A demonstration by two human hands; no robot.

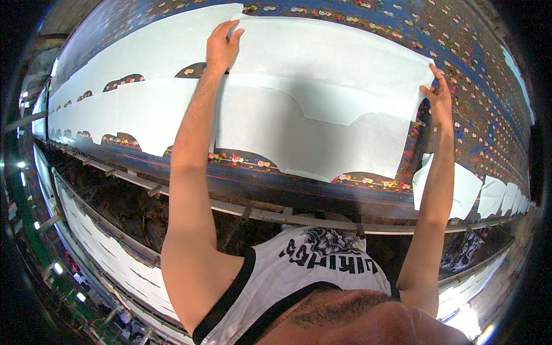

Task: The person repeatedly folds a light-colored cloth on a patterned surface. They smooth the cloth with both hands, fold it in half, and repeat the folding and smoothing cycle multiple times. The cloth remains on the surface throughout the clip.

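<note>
A white cut fabric panel [319, 51] lies across the long, colour-stained table [470, 108] before me. My left hand [223, 45] is at its upper left corner, the edge pinched between thumb and fingers. At the upper right corner my right hand [439, 92] pinches the fabric too. Below, partly overlapped, is another white panel [258, 116] with curved cut-outs along its lower edge. More white panels [151, 108] run in rows to the left. Dark shadow falls over the middle of the fabric.
Small white fabric pieces [491, 196] lie in a row at the right. A wooden rail [388, 228] edges the table close to my body. Behind at the left, another long table [112, 254] bears white pieces, with a dark gap between the tables.
</note>
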